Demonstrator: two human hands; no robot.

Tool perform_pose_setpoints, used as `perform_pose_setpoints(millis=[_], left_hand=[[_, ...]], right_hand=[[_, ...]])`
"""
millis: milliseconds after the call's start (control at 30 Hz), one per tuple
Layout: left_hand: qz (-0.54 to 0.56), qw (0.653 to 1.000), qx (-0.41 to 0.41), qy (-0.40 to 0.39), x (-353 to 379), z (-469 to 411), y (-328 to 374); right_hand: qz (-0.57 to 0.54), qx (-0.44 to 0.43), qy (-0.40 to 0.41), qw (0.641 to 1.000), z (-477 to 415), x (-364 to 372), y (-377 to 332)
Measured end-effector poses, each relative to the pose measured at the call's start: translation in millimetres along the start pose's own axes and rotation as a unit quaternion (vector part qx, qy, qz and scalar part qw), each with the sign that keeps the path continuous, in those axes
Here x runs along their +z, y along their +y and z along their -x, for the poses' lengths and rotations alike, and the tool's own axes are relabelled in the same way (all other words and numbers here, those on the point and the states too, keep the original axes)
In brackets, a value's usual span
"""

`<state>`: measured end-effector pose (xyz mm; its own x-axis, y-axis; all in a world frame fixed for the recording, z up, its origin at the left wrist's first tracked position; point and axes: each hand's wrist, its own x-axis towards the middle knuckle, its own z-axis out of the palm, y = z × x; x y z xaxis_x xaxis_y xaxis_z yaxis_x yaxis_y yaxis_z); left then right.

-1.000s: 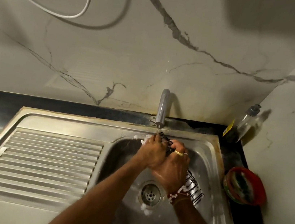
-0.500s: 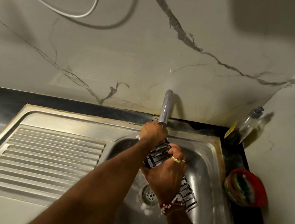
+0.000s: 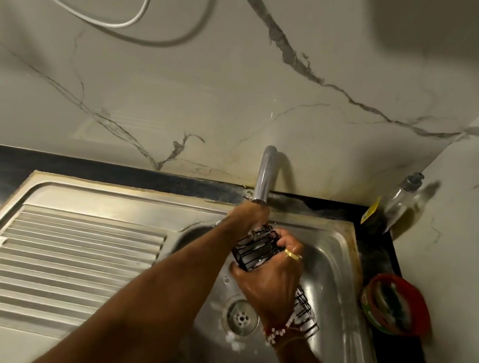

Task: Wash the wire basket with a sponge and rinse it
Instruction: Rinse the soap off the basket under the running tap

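The black wire basket (image 3: 256, 250) is held tilted over the steel sink bowl (image 3: 333, 274), its far end under the tap spout (image 3: 265, 172) and its near end showing past my wrist. My right hand (image 3: 272, 278), wet and wearing a gold ring, grips the basket's middle from above. My left hand (image 3: 250, 215) is raised to the foot of the tap, just under the spout's mouth. It is blurred and its fingers are hidden. No sponge shows in either hand.
A ribbed steel draining board (image 3: 67, 258) lies left of the bowl. The drain (image 3: 240, 317) has bits of foam beside it. A soap pump bottle (image 3: 400, 201) stands in the back right corner, and a red tub (image 3: 396, 305) sits on the dark counter at the right.
My left hand has left the basket and gone up to the tap. My right hand now holds the basket alone, turned so more of its wires show.
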<state>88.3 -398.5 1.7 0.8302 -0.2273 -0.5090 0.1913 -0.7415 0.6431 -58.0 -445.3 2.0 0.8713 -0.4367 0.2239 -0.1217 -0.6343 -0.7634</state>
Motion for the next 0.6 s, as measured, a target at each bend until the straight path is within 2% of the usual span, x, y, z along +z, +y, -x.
perform_pose_setpoints(millis=[67,133,200,233,300,333,400,467,500,600], left_hand=[[-0.088,0.995,0.052,-0.009,4,5,-1],[-0.243,0.958,0.154,-0.009,14,22,-3],[-0.288,0.932,0.221,-0.006,18,43,-4],[-0.244,0.947,0.207,-0.019,16,46,-3],[-0.128,0.981,0.119,-0.082,5,46,0],[-0.102,0.987,0.078,-0.099,2,42,-1],[-0.14,0.988,0.052,-0.041,-1,36,-2],[-0.185,0.976,0.09,0.066,0,35,-10],[-0.162,0.976,0.119,0.084,3,39,-14],[-0.087,0.961,0.26,0.049,9,69,-26]], right_hand=[[0.014,0.009,-0.013,1.0,-3,4,5],[0.015,0.028,-0.017,0.999,-7,8,9],[-0.015,0.047,-0.006,0.999,-10,6,12],[-0.032,0.045,0.001,0.998,-10,4,14],[-0.048,0.023,-0.002,0.999,-7,1,13],[-0.045,0.013,-0.008,0.999,-5,1,12],[-0.045,-0.004,-0.013,0.999,-2,0,11],[-0.067,-0.001,-0.006,0.998,-5,-4,14],[-0.083,0.007,-0.005,0.997,-8,-7,18],[-0.124,0.053,-0.022,0.991,-17,-16,29]])
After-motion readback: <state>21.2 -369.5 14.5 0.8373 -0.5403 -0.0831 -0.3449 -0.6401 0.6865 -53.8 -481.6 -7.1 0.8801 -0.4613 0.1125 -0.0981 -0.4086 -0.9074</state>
